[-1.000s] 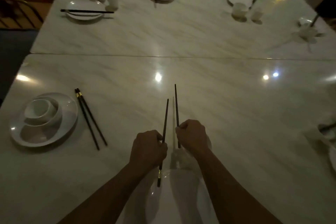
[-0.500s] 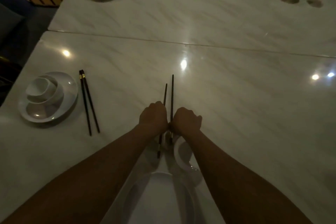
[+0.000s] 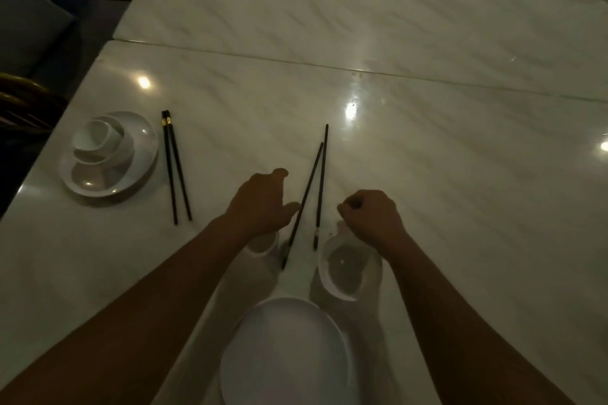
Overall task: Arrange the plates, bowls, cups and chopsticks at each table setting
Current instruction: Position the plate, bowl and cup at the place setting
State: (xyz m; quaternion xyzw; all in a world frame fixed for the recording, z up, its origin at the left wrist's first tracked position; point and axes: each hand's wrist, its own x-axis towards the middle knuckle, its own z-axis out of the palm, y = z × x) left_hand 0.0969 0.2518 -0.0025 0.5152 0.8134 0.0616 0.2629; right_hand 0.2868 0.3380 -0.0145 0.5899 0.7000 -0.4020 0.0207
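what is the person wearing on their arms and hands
Nothing visible. The left hand and right hand have no gloves; the left forearm and right forearm are uncovered to the frame edge, with no sleeve, watch or bracelet. Rings are hard to judge in the dim light.

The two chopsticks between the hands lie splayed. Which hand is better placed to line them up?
Left, probably: the left hand is open with its thumb beside the slanted chopstick; the right hand is curled, apart from both, over the bowl.
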